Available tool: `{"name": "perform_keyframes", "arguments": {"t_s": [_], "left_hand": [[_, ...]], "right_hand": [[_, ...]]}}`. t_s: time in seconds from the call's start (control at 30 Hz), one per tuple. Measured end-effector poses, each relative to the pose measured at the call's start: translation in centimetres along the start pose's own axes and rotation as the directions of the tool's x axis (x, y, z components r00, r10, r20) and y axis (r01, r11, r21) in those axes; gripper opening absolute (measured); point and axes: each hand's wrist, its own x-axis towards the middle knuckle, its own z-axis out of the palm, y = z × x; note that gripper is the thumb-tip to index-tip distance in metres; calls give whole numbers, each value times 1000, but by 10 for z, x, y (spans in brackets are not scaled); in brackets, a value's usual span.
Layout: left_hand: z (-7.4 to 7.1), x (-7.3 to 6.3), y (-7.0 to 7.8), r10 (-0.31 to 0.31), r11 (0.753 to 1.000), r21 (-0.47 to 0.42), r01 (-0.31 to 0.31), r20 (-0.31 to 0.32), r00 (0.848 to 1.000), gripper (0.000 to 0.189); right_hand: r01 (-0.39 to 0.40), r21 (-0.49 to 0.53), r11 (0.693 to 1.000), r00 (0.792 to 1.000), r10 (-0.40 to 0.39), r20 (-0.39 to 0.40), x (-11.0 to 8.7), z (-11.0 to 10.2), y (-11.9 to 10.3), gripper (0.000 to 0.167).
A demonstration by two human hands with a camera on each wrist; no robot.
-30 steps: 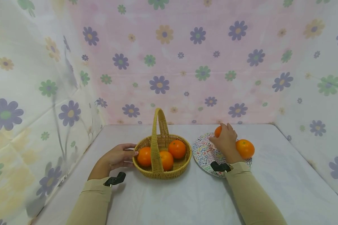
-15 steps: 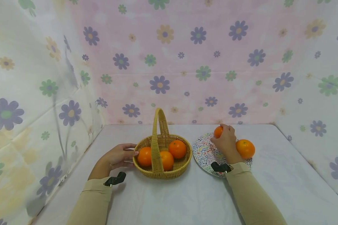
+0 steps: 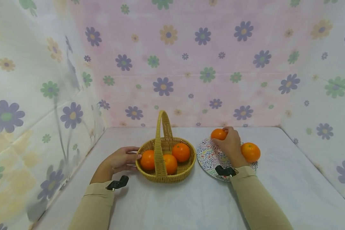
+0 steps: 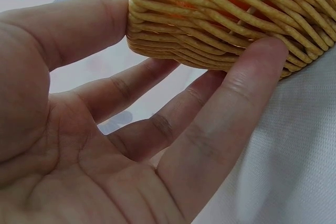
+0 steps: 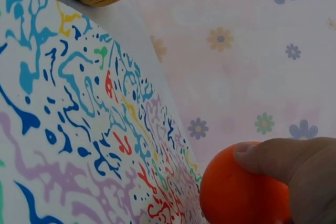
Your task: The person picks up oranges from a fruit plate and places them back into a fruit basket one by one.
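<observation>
A yellow wicker basket [image 3: 187,171] with a tall handle holds several oranges, among them one orange [image 3: 180,152] at its right end. My left hand [image 3: 122,160] touches the basket's left end from outside, its fingers fairly straight against the weave [image 4: 220,32]. Over the far part of a round plate with a colourful squiggle pattern [image 3: 208,156], my right hand [image 3: 231,143] grips another orange [image 3: 218,134]. In the right wrist view, the thumb presses on that orange [image 5: 236,187]; the other fingers are out of sight.
One more orange [image 3: 250,152] sits at the plate's right side, close to my right wrist. A white cloth covers the table [image 3: 178,207]. Flower-patterned sheets [image 3: 184,86] stand behind it and along both sides.
The orange in my right hand has shifted left and shows more fully, as the fingers and thumb turned about it. My left hand and the basket look unmoved.
</observation>
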Motion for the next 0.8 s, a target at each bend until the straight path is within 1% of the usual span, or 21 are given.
{"name": "perform_keyframes", "arguments": {"t_s": [0.1,0.23,0.37,0.5,0.57,0.67,0.8], "left_hand": [[0,0,0,2,1000,3,-2,4,1000,71],[0,-1,0,-2,1000,1,2,5,1000,70],[0,-1,1,-2,1000,-2,2,13,1000,69],[0,-1,1,2,1000,0,-2,17,1000,69],[0,-1,1,1,1000,0,-1,14,1000,70],[0,-1,1,0,1000,4,0,15,1000,70],[0,-1,0,-8,1000,4,8,8,1000,69]], "right_hand": [[-6,-5,1000,1000,6,2,-1,0,-3,81],[-12,15,1000,1000,12,-5,-2,0,-6,80],[23,38,999,1000,-23,-5,-3,-2,-9,80],[64,82,995,998,-64,4,-4,-3,-13,79],[73,104,992,997,-74,3,-4,-3,-16,79],[86,117,989,996,-86,-5,-4,-5,-19,82],[93,126,988,996,-94,2,-5,-6,-23,85]]}}
